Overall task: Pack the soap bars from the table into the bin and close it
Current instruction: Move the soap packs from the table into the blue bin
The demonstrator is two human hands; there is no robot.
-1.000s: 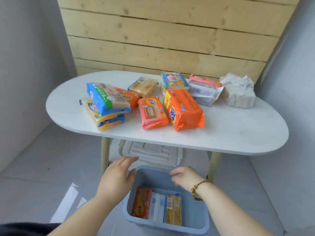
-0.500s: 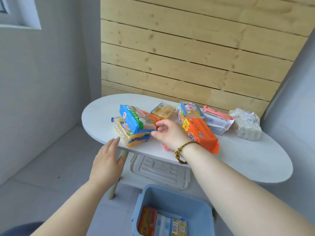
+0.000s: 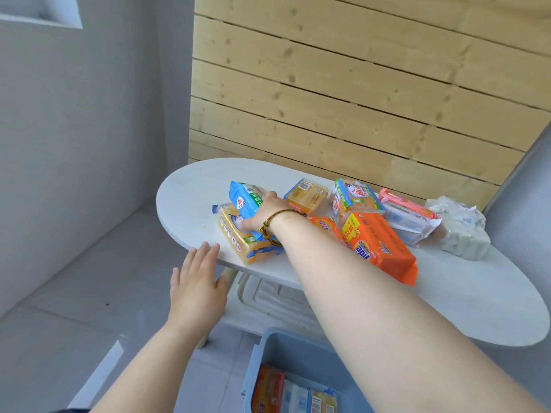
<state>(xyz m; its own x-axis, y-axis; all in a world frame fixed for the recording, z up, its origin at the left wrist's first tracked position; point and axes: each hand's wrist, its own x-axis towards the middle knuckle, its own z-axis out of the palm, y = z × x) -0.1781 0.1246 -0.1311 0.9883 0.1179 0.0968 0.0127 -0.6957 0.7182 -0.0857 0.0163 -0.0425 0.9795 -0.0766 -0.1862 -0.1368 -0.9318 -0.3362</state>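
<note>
Several wrapped soap packs lie on the white oval table (image 3: 190, 198). My right hand (image 3: 264, 211) reaches across to the left pile and grips the blue soap pack (image 3: 246, 198), which lies on a yellow pack (image 3: 238, 241). My left hand (image 3: 196, 281) hovers flat, fingers straight, just off the table's front edge and holds nothing. On the floor below stands the blue bin (image 3: 268, 341), uncovered, with three soap bars (image 3: 295, 394) lying in its bottom.
More packs sit to the right: an orange pack (image 3: 375, 245), a clear yellow one (image 3: 307, 196), a blue-edged one (image 3: 354, 195), a pink and white one (image 3: 405, 216), a white bundle (image 3: 462, 228). A white lid (image 3: 268, 296) rests under the table.
Both hands rose from the bin toward the table. My right hand reached further left and closed on the blue pack. My left hand moved up near the table edge.
</note>
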